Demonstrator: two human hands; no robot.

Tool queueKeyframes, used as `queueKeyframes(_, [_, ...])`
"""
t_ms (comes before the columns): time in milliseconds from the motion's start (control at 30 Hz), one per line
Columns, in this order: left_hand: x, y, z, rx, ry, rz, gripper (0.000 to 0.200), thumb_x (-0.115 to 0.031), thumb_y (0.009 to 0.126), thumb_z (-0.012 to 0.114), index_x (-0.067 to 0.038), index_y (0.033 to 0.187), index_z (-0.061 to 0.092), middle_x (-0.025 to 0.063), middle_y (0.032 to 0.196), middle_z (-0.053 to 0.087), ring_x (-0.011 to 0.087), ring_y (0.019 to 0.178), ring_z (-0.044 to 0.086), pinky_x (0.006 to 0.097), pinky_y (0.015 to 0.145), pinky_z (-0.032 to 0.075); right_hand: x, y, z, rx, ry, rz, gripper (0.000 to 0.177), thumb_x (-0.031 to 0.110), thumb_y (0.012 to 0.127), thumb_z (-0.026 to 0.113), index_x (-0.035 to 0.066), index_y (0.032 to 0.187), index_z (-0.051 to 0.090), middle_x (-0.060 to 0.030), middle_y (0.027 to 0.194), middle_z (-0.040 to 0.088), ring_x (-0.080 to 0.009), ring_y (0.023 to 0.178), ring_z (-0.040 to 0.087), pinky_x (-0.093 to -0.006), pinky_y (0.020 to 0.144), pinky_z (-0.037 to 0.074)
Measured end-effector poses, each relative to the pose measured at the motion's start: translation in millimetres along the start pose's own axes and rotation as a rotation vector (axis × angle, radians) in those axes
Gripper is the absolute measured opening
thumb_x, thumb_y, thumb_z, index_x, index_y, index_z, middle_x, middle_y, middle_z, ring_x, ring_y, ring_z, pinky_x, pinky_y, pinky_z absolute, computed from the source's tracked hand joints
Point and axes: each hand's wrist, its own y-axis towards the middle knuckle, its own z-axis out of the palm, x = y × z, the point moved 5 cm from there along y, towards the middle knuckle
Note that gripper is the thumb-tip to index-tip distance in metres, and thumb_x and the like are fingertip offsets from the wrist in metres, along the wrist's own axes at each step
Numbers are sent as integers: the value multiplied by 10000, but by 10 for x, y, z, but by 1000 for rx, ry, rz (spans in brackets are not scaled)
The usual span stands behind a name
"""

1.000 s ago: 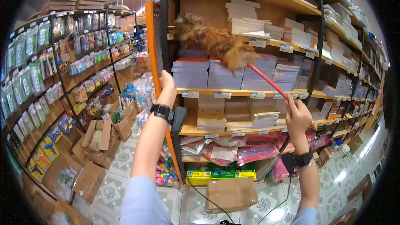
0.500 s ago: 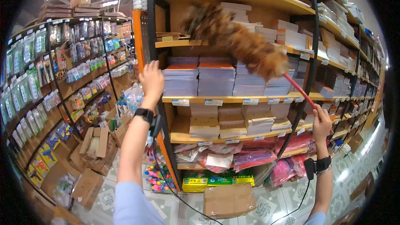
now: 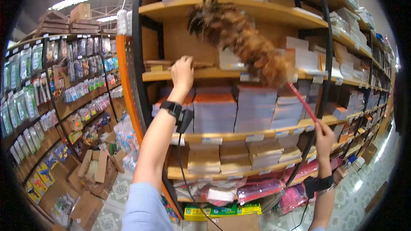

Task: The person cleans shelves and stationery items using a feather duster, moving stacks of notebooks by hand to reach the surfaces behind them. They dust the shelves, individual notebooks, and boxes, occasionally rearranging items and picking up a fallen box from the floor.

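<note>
The feather duster (image 3: pixel 244 42) sits at the upper centre of the frame, its brown plume slanting across the opening between two shelves and overlapping the edge of the upper shelf board (image 3: pixel 274 12). Blur hides whether the feathers touch wood or paper. The right hand (image 3: pixel 324 139), right of centre, is closed around the duster's red handle (image 3: pixel 302 102). The left hand (image 3: pixel 183 73) is raised at the shelf left of centre, fingers bent beside some thin flat items (image 3: pixel 202 64); whether it grips them I cannot tell.

A light, level sweep with a loose wrist would probably suit the soft plume, with the handle kept off the edges of stacks. Loose sheets may catch and slide, so the left hand could steady them.

Close behind the plume stand white paper stacks (image 3: pixel 296 55), the likeliest snag. The black post (image 3: pixel 329 51) at right limits the handle's swing. Below are orange-topped booklets (image 3: pixel 214 113), then brown paper stacks (image 3: pixel 203 160) and pink plastic packets (image 3: pixel 257 191). A black cord (image 3: pixel 182 158) hangs from the left wrist device (image 3: pixel 171 108) and could hook on a shelf corner. Farther out, hanging packets (image 3: pixel 25 66) fill the rack at left.
</note>
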Motion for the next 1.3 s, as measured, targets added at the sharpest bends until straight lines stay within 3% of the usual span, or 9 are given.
queueKeyframes(200, [456, 264, 269, 566, -118, -296, 210, -263, 674, 618, -77, 768, 644, 140, 730, 595, 267, 695, 573, 367, 615, 441, 103, 402, 563, 87, -14, 132, 158, 110, 737, 578, -4, 844, 593, -79, 642, 560, -128, 564, 494, -232, 525, 377])
queueKeyframes(367, [732, 123, 261, 494, 70, -248, 97, -166, 649, 595, -93, 684, 650, 66, 682, 604, 237, 687, 557, 349, 611, 420, 47, 528, 796, 90, 0, 145, 166, 126, 736, 584, -4, 838, 595, -65, 619, 548, -119, 564, 492, -228, 520, 372])
queueKeyframes(433, [500, 137, 81, 179, 245, 271, 69, -136, 598, 564, -125, 597, 632, 11, 613, 582, 199, 679, 484, 315, 624, 363, 18, 540, 873, 92, 17, 187, 170, 131, 744, 579, -8, 842, 594, -50, 626, 554, -101, 568, 486, -224, 523, 372])
queueKeyframes(500, [485, 129, -34, 70, 267, 272, 87, -134, 578, 535, -139, 535, 610, -34, 541, 540, 173, 667, 424, 300, 634, 317, 70, 566, 901, 125, 17, 214, 177, 133, 747, 577, -12, 846, 593, -46, 640, 562, -91, 578, 486, -220, 530, 376])
queueKeyframes(767, [673, 314, -417, -113, 231, 227, 301, -300, 580, 664, -111, 801, 589, 30, 899, 522, 204, 907, 450, 364, 822, 315, 166, 683, 715, 158, 94, 172, 191, 138, 752, 573, -22, 854, 593, -45, 673, 581, -73, 600, 490, -205, 551, 390])
queueKeyframes(900, [1137, 166, 68, 454, 129, -225, 287, -274, 618, 645, -117, 856, 616, 91, 902, 562, 243, 918, 488, 416, 814, 336, 136, 566, 531, 139, 53, 229, 197, 143, 748, 578, -18, 860, 592, -21, 644, 558, -61, 570, 466, -203, 529, 375])
queueKeyframes(1033, [879, -26, -73, -43, 246, -15, 275, -218, 774, 471, -80, 998, 552, 105, 1058, 519, 266, 1036, 427, 430, 913, 259, 97, 312, 258, 99, 50, 153, 214, 162, 763, 563, -20, 874, 588, -13, 643, 551, -54, 588, 461, -193, 536, 366])
queueKeyframes(1200, [434, -736, -64, 12, 15, -130, 356, -264, 838, 362, -91, 1136, 454, 96, 1194, 414, 251, 1161, 300, 447, 969, 148, 300, -148, -45, -65, -57, 101, 205, 156, 784, 547, -15, 890, 590, -10, 682, 564, -41, 573, 436, -203, 496, 346])
queueKeyframes(1300, [208, -915, 32, 122, 64, -45, 394, -270, 830, 374, -102, 1186, 394, 83, 1260, 330, 263, 1185, 253, 474, 968, 119, 686, -214, -44, -132, -256, -170, 171, 159, 763, 560, 52, 889, 604, -68, 671, 571, -136, 530, 506, -246, 495, 380])
